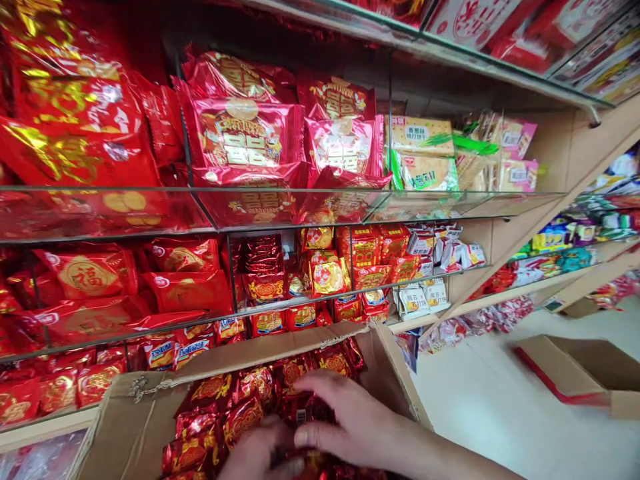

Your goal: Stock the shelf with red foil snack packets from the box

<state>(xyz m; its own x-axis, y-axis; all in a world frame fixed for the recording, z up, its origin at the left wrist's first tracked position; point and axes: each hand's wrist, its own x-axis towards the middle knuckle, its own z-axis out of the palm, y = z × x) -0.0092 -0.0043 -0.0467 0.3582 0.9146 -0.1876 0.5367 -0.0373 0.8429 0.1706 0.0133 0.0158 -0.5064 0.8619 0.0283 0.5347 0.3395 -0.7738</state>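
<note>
Head view: inside the cardboard box lie shiny red packets; the right hand is in the box, thumb and fingers apart over them, the left hand blurred just beside it; whether either grips a packet, I cannot tell. Behind the box stand stocked shelves; right of it, an open carton

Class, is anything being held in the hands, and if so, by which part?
It cannot be told: the left hand and right hand are at the red packets in the cardboard box, but any grasp is hidden.
</note>
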